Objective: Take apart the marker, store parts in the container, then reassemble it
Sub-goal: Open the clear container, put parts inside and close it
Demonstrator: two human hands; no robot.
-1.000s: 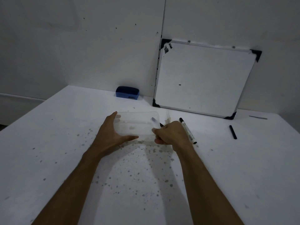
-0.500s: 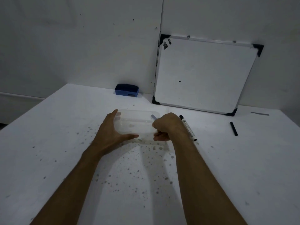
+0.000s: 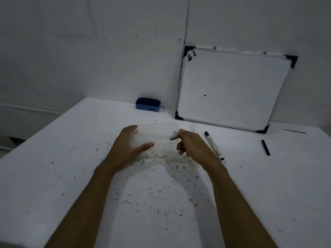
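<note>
The speckled table carries the clear container, cupped by the left hand, thumb and fingers spread round its wall. The right hand pinches its other rim. Just outside that hand lies the marker; its cap well beyond. Seemingly the storing step; next, reaching for the marker.

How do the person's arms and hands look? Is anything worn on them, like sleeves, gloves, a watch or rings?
Both forearms are bare as far as the frame shows: no sleeves are visible. The left hand and the right hand wear no gloves. No watch or bracelet shows on either wrist, and no rings can be seen in this dim picture.
</note>
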